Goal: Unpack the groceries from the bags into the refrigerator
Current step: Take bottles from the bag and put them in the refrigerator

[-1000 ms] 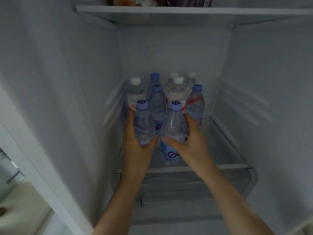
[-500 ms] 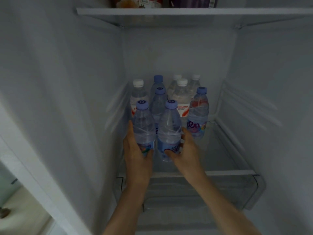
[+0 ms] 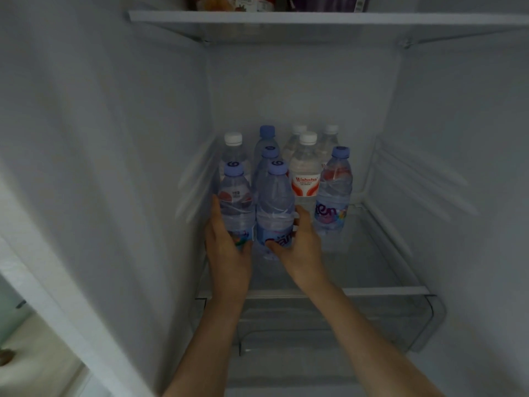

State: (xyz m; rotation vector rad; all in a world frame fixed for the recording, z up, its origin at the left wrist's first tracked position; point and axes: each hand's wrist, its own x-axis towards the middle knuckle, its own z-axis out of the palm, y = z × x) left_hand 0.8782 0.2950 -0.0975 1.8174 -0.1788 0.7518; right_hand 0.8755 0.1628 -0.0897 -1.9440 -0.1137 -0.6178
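Observation:
Inside the refrigerator, several water bottles stand on a glass shelf [image 3: 372, 270]. My left hand [image 3: 226, 247] grips the front-left blue-capped bottle [image 3: 236, 202] low on its body. Around the base of the front-middle blue-capped bottle [image 3: 275, 204] curls my right hand [image 3: 300, 245]. Both bottles stand upright at the front of the group. Behind them are a white-capped bottle with a red label [image 3: 305, 173], another blue-capped bottle [image 3: 335, 190] on the right, and more bottles at the back.
The fridge walls close in on the left [image 3: 128, 167] and right [image 3: 458, 167]. An upper shelf [image 3: 315, 20] carries packaged food. Below the glass shelf sits a clear drawer [image 3: 372, 319]. The shelf's right front part is bare glass.
Both hands pushed the two front bottles deeper onto the shelf, up against the other bottles. The hands slid lower on the bottles.

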